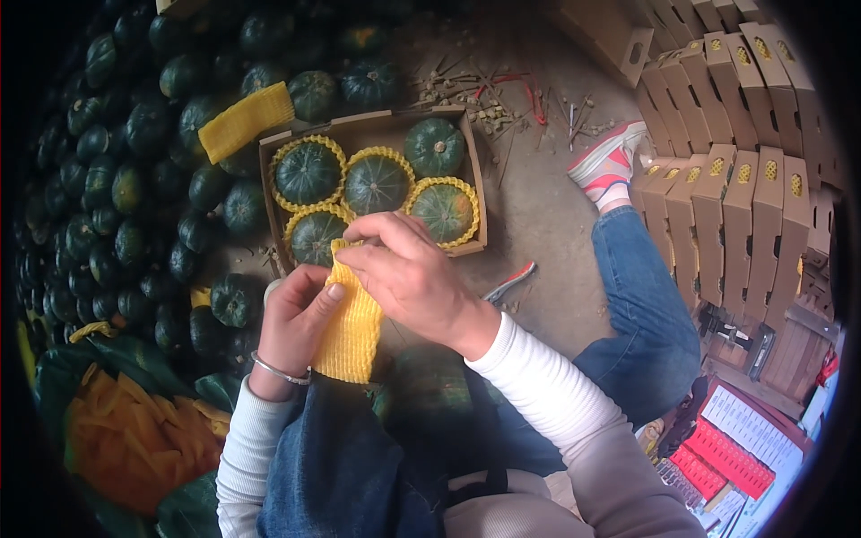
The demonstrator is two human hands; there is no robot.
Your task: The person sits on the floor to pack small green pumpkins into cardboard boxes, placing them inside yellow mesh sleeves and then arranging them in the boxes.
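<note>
My left hand [299, 319] grips a flattened yellow foam net sleeve [350, 323] by its side, thumb on top. At the sleeve's upper end, the fingers of my right hand [410, 276] pinch its edge. Just beyond my hands stands an open cardboard box [476, 144] with several dark green squashes. Yellow foam nets ring most of them, such as the upper left squash [308, 173] and the orange-patched squash [441, 214]. The squash in the far right corner [434, 146] has no net around it. My right hand hides part of the box's near side.
A large pile of green squashes [141, 128] fills the left, with another yellow foam sleeve [247, 122] lying on it. A green sack of yellow sleeves [141, 437] sits at lower left. Stacked cardboard boxes [730, 215] stand right. Cut stems [498, 111] litter the floor.
</note>
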